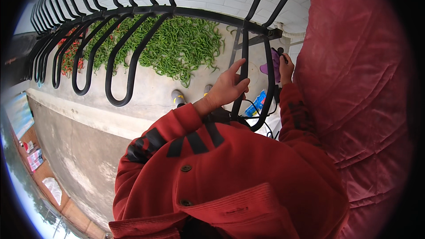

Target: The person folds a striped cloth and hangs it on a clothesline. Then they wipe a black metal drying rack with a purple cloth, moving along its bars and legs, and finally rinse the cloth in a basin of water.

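Note:
My left hand (223,88), in a red sleeve, is against an upright looped tube of a black metal rack (244,51). Its index finger and thumb are spread apart, and the tube passes by them. The other fingers are partly hidden. My right hand (286,69) is beyond the rack's end loop, closed around a small dark handle-like thing (283,56) whose full shape I cannot make out. Purple cloth (274,64) hangs right beside that hand, partly behind the loop. Whether the hand also holds the cloth, I cannot tell.
Green chili peppers (186,46) cover the concrete floor behind the rack, with red chili peppers (70,54) farther left. A dark red quilted cover (358,89) rises along my right side. Below the rack's end lie a blue package (255,103) and black cords (265,124). Grey shoes (178,97) show beneath me.

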`<action>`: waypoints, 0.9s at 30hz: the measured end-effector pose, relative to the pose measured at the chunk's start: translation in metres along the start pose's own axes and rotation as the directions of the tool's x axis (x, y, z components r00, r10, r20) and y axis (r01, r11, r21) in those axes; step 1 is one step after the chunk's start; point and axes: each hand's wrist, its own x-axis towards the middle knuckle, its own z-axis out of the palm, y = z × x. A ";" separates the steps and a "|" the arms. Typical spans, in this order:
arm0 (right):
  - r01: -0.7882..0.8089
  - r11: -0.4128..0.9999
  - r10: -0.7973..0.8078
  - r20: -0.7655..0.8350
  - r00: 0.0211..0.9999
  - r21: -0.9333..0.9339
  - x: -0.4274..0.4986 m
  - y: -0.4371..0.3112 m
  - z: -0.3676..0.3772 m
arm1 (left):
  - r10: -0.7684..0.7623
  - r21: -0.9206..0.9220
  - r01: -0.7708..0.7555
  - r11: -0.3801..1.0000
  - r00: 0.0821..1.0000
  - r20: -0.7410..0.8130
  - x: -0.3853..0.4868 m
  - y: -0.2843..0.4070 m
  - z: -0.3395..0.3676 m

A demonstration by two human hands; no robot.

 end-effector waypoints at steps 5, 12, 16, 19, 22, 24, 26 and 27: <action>-0.211 0.978 0.211 -0.014 0.977 0.009 0.014 0.000 -0.027 | 0.022 -0.010 -0.022 1.000 1.000 0.007 -0.002 -0.004 0.001; -0.385 0.917 0.343 0.288 0.894 0.103 0.010 0.009 -0.047 | 0.201 -0.034 -0.204 0.978 0.976 -0.083 -0.007 -0.034 -0.024; -0.479 0.868 0.496 0.260 0.828 -0.132 -0.033 0.001 -0.020 | 0.107 -0.094 -0.134 0.986 0.963 -0.247 -0.028 -0.061 -0.065; -0.461 0.887 0.435 0.342 0.833 -0.007 -0.084 -0.011 0.000 | 0.010 -0.049 -0.029 0.998 0.934 -0.358 -0.059 -0.093 -0.105; -0.562 0.826 0.522 0.407 0.749 -0.024 -0.123 -0.019 0.019 | -0.093 -0.074 0.067 0.995 0.882 -0.462 -0.096 -0.134 -0.141; -0.526 0.843 0.519 0.418 0.745 -0.111 -0.145 -0.015 0.037 | -0.148 -0.122 0.096 0.988 0.826 -0.544 -0.120 -0.160 -0.160; -0.430 0.863 0.501 0.353 0.790 -0.265 -0.162 -0.008 0.054 | -0.201 -0.207 0.096 0.974 0.790 -0.580 -0.145 -0.183 -0.174; -0.424 0.881 0.472 0.392 0.789 -0.209 -0.169 -0.004 0.063 | -0.229 -0.249 0.095 0.964 0.773 -0.591 -0.155 -0.192 -0.180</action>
